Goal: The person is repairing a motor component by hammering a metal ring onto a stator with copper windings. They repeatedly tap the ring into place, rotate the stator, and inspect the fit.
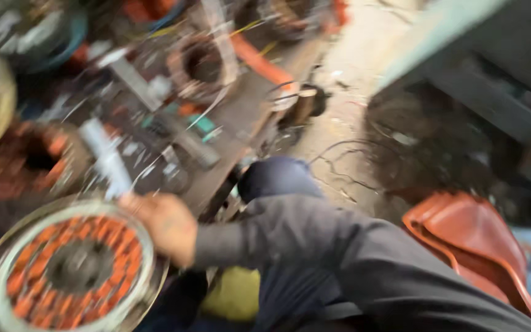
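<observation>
Blur smears the whole view, yet we make out one hand (166, 226), reaching across in a grey sleeve (290, 240), resting on the rim of the round metal stator ringed with orange copper coils (72, 270). Which hand it is we cannot tell, nor whether its fingers are curled or spread. Up from the stator a white tube (107, 161) lies on the cluttered bench (241, 117), beside a second copper-wound stator (29, 161). We judge loose wires near the stator could snag the sleeve.

Round motor winding (72, 270): orange coils, silver rim; sleeve (339, 258): dark grey; bag (471, 240): reddish-brown; cushion (232, 295): yellow-green.
</observation>
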